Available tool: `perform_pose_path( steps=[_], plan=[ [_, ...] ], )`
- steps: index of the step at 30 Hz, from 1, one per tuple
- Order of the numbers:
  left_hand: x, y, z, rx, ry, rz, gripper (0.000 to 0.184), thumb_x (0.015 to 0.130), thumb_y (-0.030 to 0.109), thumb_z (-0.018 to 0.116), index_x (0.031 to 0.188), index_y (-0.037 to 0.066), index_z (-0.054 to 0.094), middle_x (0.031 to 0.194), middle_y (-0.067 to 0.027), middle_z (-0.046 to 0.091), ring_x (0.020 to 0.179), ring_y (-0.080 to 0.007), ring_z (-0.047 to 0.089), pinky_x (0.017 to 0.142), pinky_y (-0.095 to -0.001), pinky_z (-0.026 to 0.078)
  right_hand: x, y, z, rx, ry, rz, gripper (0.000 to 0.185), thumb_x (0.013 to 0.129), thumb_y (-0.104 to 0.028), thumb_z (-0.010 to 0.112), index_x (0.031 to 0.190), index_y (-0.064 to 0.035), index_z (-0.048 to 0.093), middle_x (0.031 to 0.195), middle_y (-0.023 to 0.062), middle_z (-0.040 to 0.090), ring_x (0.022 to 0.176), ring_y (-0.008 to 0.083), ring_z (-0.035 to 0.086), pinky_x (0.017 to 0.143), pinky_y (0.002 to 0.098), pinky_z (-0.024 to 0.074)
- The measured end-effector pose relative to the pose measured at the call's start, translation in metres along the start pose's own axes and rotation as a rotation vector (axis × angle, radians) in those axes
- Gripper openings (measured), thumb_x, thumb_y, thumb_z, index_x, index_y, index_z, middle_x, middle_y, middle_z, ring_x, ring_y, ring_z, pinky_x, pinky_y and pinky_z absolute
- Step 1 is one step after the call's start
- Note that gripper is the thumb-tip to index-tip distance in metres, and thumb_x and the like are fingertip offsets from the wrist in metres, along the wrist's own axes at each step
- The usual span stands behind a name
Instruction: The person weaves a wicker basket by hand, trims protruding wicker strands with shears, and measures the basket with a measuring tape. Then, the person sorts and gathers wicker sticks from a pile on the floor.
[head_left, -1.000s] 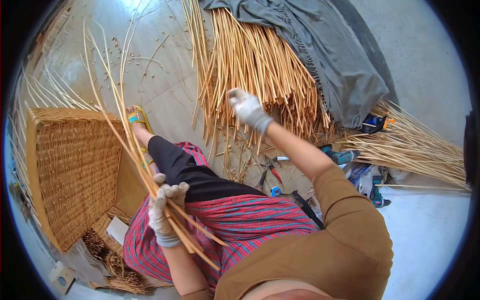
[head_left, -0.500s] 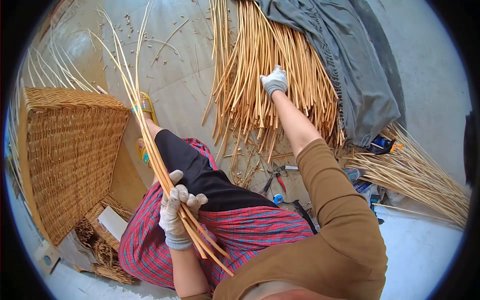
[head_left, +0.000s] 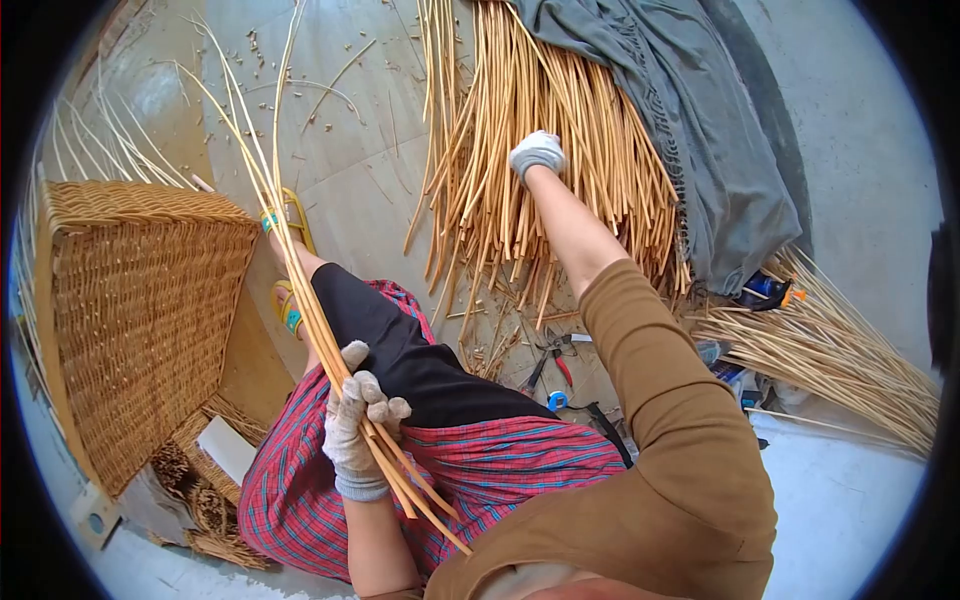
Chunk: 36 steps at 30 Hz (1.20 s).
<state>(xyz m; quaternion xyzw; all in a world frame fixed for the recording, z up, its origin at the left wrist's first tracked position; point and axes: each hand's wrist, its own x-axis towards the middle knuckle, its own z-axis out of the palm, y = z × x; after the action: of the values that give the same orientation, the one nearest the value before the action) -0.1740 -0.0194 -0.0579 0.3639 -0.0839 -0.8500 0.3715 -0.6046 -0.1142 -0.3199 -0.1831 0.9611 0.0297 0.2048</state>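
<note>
My left hand (head_left: 362,425), in a white knit glove, is closed around several long peeled wicker rods (head_left: 308,305) above my lap. Their thick ends stick out below the palm, and their thin tips fan out toward the upper left. My right hand (head_left: 538,153), gloved as well, rests on a large pile of wicker rods (head_left: 600,160) on the floor. It looks closed, with its back toward me. The fingertips are hidden, so I cannot see what lies in them.
A woven wicker basket (head_left: 150,320) lies on its side at left. Grey cloth (head_left: 720,170) covers part of the pile. Red-handled pliers (head_left: 563,367) and a blue tape roll (head_left: 557,400) lie near my knee. Another rod bundle (head_left: 840,350) is at right.
My right hand has shifted slightly left over the pile, and its fingers have turned out of sight. My left hand stays almost still with its rods.
</note>
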Motion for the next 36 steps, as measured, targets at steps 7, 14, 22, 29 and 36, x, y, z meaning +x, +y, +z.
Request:
perform_pose_path(
  steps=[7,14,22,29,36],
  plan=[
    [-0.002,0.006,-0.017,-0.049,-0.096,-0.013,0.053,0.105,0.022,0.049,0.148,-0.002,0.03,0.096,-0.0053,0.062,0.079,-0.012,0.07,0.078,-0.0337,0.063,-0.023,-0.01,-0.008,0.368,0.075,0.166,0.041,0.083,-0.017,0.068,0.12,-0.0035,0.058,0.12,0.0209,0.067,0.113,0.0352,0.066,0.096,0.0427,0.0537],
    [0.005,0.004,-0.01,-0.034,-0.075,-0.005,0.048,0.104,0.017,0.052,0.145,-0.003,0.036,0.093,-0.006,0.064,0.073,-0.0116,0.068,0.073,-0.0367,0.061,-0.015,0.009,-0.031,0.173,0.023,0.087,0.056,0.081,-0.023,0.07,0.128,-0.0008,0.049,0.117,0.0237,0.067,0.107,0.0318,0.069,0.088,0.0422,0.0575],
    [0.008,0.001,-0.016,-0.059,-0.08,-0.032,0.046,0.101,0.013,0.057,0.142,-0.001,0.042,0.089,-0.0071,0.066,0.072,-0.0148,0.068,0.078,-0.0438,0.062,0.009,0.098,-0.045,0.816,-0.437,-0.209,0.107,0.07,-0.033,0.085,0.149,0.0113,0.028,0.119,0.0263,0.064,0.132,0.0341,0.049,0.109,0.0418,0.0398],
    [0.007,0.003,-0.015,-0.061,-0.086,-0.036,0.047,0.101,0.014,0.057,0.142,-0.003,0.041,0.09,-0.0071,0.066,0.073,-0.0137,0.068,0.079,-0.0419,0.061,0.017,0.125,-0.045,1.019,-0.651,-0.254,0.04,0.08,-0.034,0.078,0.105,-0.0062,0.064,0.108,0.0111,0.066,0.114,0.0273,0.053,0.109,0.0507,0.0317],
    [0.007,0.001,-0.014,0.025,-0.076,0.004,0.051,0.105,0.02,0.052,0.145,-0.005,0.037,0.093,-0.0048,0.065,0.074,-0.0089,0.067,0.067,-0.0269,0.056,-0.005,0.098,-0.049,0.877,-0.56,-0.115,0.106,0.08,-0.017,0.074,0.159,-0.0013,0.005,0.104,0.0135,0.069,0.097,0.0228,0.064,0.098,0.0436,0.0466]
  ],
)
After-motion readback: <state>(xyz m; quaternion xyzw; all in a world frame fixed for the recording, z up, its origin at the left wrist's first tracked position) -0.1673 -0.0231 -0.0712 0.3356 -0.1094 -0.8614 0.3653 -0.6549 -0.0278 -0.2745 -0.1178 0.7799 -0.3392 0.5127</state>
